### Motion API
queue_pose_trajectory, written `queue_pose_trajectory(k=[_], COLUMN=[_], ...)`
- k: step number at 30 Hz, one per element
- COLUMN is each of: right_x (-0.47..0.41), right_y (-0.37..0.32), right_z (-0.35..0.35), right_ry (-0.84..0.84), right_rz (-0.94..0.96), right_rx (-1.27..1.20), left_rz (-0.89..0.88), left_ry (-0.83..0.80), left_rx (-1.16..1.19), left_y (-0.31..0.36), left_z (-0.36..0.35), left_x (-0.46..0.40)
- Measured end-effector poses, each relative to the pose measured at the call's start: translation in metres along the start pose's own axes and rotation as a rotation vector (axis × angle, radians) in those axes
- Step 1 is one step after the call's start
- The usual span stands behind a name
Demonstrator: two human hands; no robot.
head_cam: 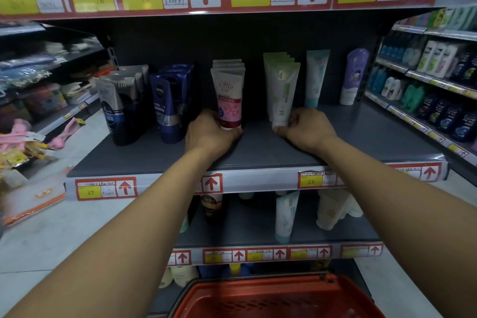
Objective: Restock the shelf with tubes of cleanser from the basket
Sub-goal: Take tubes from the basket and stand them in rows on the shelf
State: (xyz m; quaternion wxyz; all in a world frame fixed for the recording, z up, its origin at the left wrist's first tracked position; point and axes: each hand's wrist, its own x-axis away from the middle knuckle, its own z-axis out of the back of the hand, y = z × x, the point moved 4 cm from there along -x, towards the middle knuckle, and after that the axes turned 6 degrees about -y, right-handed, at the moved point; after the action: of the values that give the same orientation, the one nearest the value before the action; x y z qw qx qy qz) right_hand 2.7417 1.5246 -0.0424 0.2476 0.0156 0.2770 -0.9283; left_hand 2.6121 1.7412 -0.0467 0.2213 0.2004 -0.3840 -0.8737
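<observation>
On the dark grey shelf a pink and white Softto cleanser tube stands upright at the front of its row. My left hand grips the cap end of this tube. A white and green cleanser tube stands to the right, leading its own row. My right hand holds that tube at its base with curled fingers. The red basket sits low at the bottom of the view, and I see no tubes in the visible part.
Left of the pink tubes stand blue Nivea tubes and silver and blue Softto tubes. A teal tube and a purple bottle stand at the right rear. More tubes lie on the lower shelf. Side racks flank both sides.
</observation>
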Motion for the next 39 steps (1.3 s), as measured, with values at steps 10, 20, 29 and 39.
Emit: queue_pose_trajectory(k=[10, 20, 29, 39], right_x=[0.012, 0.052, 0.105, 0.176], right_y=[-0.012, -0.022, -0.023, -0.020], right_z=[0.010, 0.023, 0.005, -0.011], right_ry=[-0.084, -0.122, 0.009, 0.234], right_rz=[-0.022, -0.009, 0.159, 0.341], right_rx=[0.169, 0.247, 0.260, 0.372], left_rz=[0.069, 0.024, -0.235, -0.356], left_ry=[-0.046, -0.070, -0.002, 0.053], left_rx=[-0.082, -0.120, -0.218, -0.186], left_y=[0.009, 0.012, 0.033, 0.029], left_z=[0.006, 0.018, 0.025, 0.025], left_x=[0.007, 0.039, 0.102, 0.156])
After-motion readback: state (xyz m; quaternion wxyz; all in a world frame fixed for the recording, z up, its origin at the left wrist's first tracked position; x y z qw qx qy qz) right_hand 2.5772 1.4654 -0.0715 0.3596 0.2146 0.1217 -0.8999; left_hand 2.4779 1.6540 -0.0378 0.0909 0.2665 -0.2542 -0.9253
